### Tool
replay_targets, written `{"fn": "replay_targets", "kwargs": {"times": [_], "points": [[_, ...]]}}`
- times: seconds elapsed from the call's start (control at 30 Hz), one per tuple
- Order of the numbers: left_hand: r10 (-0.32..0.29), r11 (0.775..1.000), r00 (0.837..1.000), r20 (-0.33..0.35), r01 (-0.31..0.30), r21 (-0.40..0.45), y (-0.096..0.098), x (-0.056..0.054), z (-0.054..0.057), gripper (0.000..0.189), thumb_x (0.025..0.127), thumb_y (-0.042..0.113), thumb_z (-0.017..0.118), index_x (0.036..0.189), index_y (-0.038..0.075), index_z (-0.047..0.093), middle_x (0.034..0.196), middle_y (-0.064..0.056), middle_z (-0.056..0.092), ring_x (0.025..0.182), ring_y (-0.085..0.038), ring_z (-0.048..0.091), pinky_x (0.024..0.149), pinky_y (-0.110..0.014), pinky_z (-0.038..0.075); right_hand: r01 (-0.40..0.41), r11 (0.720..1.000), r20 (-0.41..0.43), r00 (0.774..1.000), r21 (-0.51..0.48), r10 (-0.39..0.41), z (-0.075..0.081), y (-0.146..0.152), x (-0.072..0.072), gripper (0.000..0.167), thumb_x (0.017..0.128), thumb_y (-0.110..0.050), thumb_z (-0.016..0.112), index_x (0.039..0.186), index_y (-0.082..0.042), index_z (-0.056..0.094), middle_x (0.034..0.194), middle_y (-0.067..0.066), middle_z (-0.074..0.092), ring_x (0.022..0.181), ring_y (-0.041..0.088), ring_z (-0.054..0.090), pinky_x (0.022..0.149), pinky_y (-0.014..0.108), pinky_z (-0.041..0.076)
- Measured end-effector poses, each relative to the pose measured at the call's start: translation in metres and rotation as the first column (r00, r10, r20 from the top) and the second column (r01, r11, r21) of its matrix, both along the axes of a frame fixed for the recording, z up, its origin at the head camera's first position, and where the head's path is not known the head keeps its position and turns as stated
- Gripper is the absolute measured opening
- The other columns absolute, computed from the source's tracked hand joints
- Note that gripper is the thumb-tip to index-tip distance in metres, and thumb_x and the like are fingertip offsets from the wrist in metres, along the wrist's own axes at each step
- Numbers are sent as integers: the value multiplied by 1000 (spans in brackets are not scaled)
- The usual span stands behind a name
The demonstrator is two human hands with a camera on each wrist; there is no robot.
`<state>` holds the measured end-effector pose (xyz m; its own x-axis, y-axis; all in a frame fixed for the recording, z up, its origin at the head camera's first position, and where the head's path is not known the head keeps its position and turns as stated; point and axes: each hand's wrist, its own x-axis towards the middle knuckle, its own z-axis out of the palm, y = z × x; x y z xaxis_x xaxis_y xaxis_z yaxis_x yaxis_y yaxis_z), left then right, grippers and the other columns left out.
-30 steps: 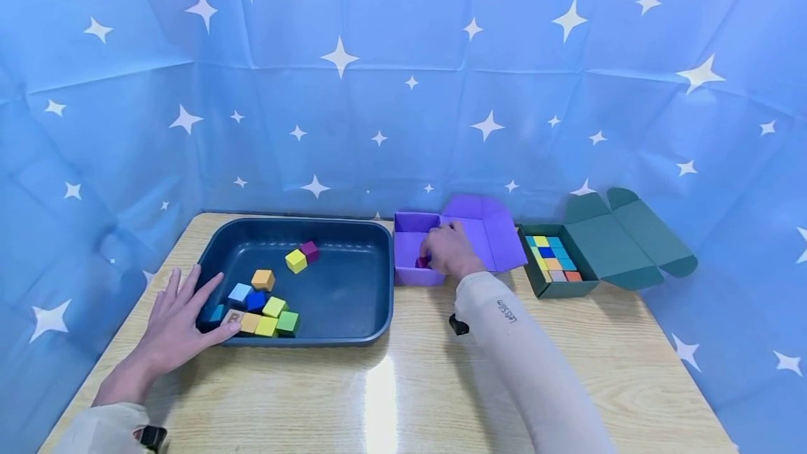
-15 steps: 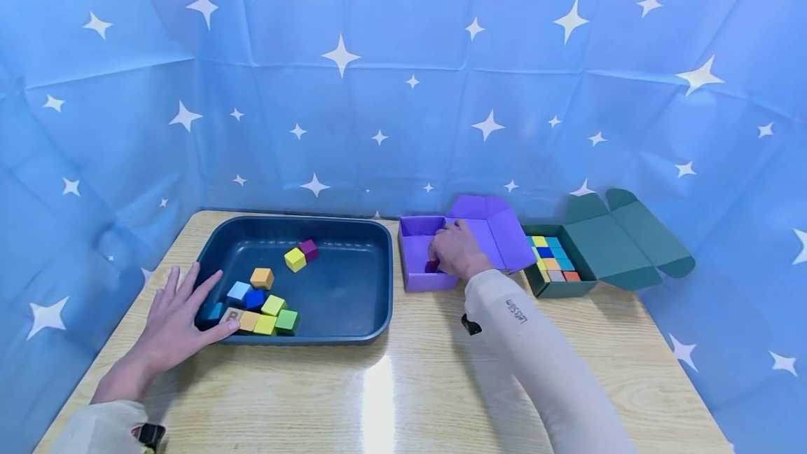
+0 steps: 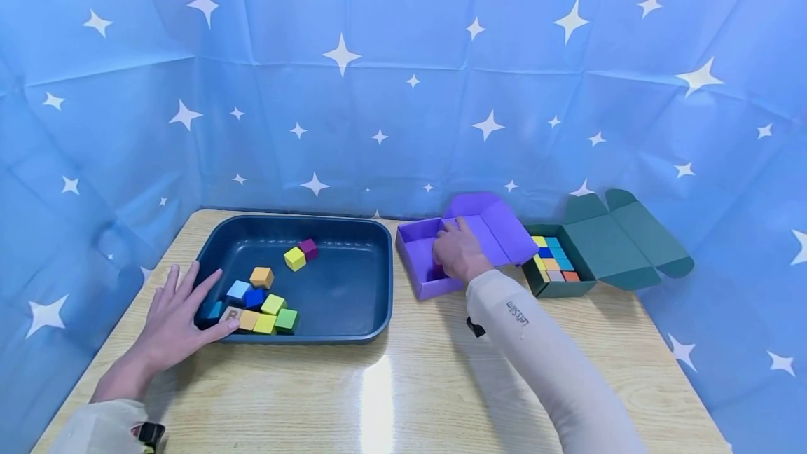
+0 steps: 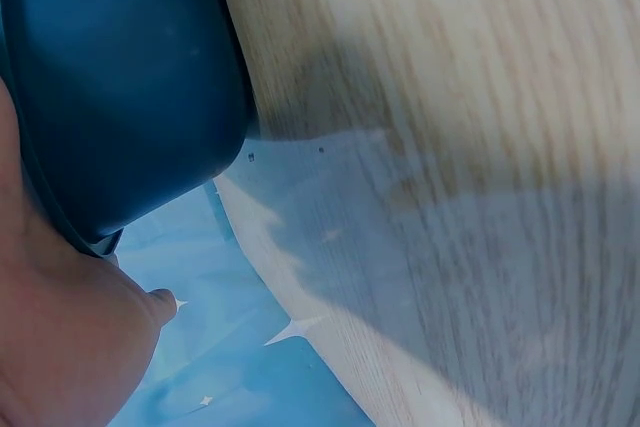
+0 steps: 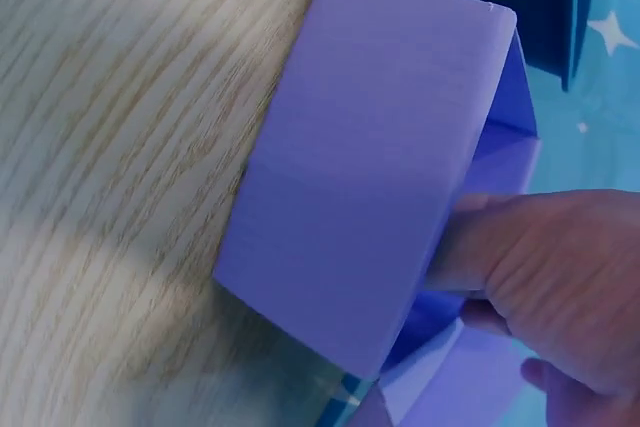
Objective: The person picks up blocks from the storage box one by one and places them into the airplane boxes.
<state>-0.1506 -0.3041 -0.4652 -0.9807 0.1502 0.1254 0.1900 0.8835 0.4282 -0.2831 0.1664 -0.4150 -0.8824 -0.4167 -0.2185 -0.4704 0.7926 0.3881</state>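
My left hand (image 3: 173, 321) lies spread over the near-left corner of a dark blue tray (image 3: 353, 338), its thumb by a wooden cube (image 3: 232, 317) marked with a letter. Several coloured cubes sit in that tray, among them a green cube (image 3: 286, 321), an orange cube (image 3: 261, 277) and a yellow cube (image 3: 294, 258) beside a magenta cube (image 3: 308, 249). My right hand (image 3: 459, 252) reaches down into an open purple box (image 3: 421, 268), fingers curled at a dark magenta cube mostly hidden beneath them. In the right wrist view the purple box's wall (image 5: 360, 167) hides the fingertips.
To the right stands an open green box (image 3: 567, 289) holding rows of coloured cubes, its lid (image 3: 643, 240) folded back to the right. The purple lid (image 3: 494, 230) leans over towards it. A starry blue cloth (image 3: 403, 111) hangs behind the wooden table (image 3: 302, 398).
The purple box has shifted slightly right and turned, its near side now angled. My right hand moved a little right with it, fingers still inside. The left hand stays in place.
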Motion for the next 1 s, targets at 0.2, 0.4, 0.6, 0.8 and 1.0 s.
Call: {"fn": "replay_targets", "kwargs": {"times": [0.2,0.4,0.6,0.8,1.0], "points": [[-4,1000,1000,-8,4,2,0,0,0,98,81,59,68,156,15,22,164,-23,-2,148,-43,-22,109,-75,-10,-11,999,-9,1000,45,11,1,1,4,8,84,-17,69,82,-23,73,110,2,69,116,27,51,114,52,26],[-6,1000,1000,-9,6,4,0,0,1,98,81,59,68,156,15,22,164,-23,-2,148,-43,-23,109,-75,-11,-6,1000,-24,1000,-1,6,3,5,8,8,84,-17,69,78,-22,72,102,2,69,105,27,53,105,51,35],[-2,1000,1000,2,2,-1,0,1,1,98,81,59,68,156,15,22,164,-23,-3,147,-42,-25,110,-74,-12,81,993,34,996,-85,-79,2,8,11,8,88,-17,66,85,-19,73,106,5,68,104,28,52,90,47,46],[-6,1000,1000,15,6,-3,0,0,2,98,82,58,68,156,14,22,163,-23,-3,147,-42,-25,110,-74,-12,99,993,31,995,-68,-97,3,9,15,11,88,-20,65,80,-21,72,101,2,68,100,25,51,84,41,43],[-10,1000,1000,13,10,1,1,0,2,98,82,58,68,157,15,21,164,-23,-4,147,-42,-25,110,-74,-13,80,995,22,997,-59,-78,5,12,18,10,88,-21,67,82,-23,74,99,1,68,97,24,50,84,39,39]]}}
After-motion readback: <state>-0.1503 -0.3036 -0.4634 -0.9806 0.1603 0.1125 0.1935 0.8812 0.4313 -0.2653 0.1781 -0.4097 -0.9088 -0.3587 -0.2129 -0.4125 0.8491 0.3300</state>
